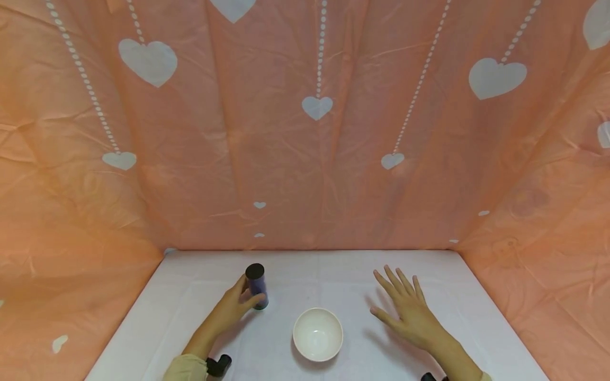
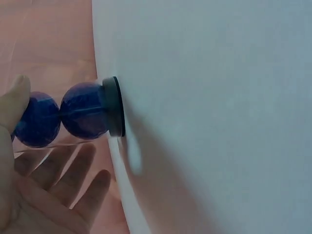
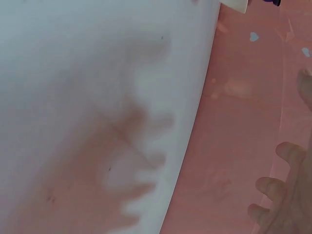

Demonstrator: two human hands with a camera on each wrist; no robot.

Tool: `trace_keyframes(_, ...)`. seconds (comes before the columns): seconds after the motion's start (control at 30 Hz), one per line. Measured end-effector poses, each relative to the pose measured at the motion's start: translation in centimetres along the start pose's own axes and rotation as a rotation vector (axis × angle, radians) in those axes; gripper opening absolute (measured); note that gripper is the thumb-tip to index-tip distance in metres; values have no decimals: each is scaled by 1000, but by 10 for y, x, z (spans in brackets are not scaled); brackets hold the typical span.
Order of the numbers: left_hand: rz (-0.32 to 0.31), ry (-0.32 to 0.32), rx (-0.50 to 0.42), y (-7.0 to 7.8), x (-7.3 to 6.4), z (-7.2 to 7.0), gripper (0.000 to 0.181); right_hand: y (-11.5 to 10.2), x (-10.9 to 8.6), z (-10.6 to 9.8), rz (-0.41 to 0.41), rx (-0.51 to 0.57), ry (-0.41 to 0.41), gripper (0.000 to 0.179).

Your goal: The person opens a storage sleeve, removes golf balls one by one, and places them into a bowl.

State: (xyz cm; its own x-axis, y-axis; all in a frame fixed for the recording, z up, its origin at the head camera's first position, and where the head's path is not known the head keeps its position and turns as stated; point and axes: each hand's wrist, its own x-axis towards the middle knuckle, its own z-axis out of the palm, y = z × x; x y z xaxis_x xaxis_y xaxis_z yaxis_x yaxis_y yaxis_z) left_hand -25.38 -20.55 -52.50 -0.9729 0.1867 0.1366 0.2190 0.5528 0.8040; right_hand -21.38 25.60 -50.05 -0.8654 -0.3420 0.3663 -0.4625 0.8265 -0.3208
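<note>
My left hand (image 1: pixel 233 307) grips a clear tube (image 1: pixel 258 288) with black ends and round blue balls inside. In the left wrist view the thumb lies on one side of the tube (image 2: pixel 84 111) and the fingers on the other. The tube stands nearly upright, tilted slightly; whether its base touches the table I cannot tell. To the right of it, a white bowl (image 1: pixel 317 335) sits on the table between both hands. My right hand (image 1: pixel 412 317), fingers straight and spread, hovers over the table and holds nothing; its shadow falls below.
A white cloth covers the table (image 1: pixel 319 280). Pink-orange curtains with white hearts (image 1: pixel 316 185) enclose it at the back and both sides. A black wrist device (image 1: pixel 219 366) is strapped to the left arm.
</note>
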Motion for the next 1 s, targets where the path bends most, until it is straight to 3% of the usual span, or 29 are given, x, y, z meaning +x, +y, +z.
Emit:
trace_keyframes(0.27,7,51,-64,1,1,8,64,-8,8,4,-26,20,-7,81)
trace_keyframes(0.57,4,97,-85,7,-2,10,45,-16,12,10,-78,41,25,80)
trace_keyframes(1.0,69,106,-70,32,-8,11,46,-29,22,11,-176,72,41,81)
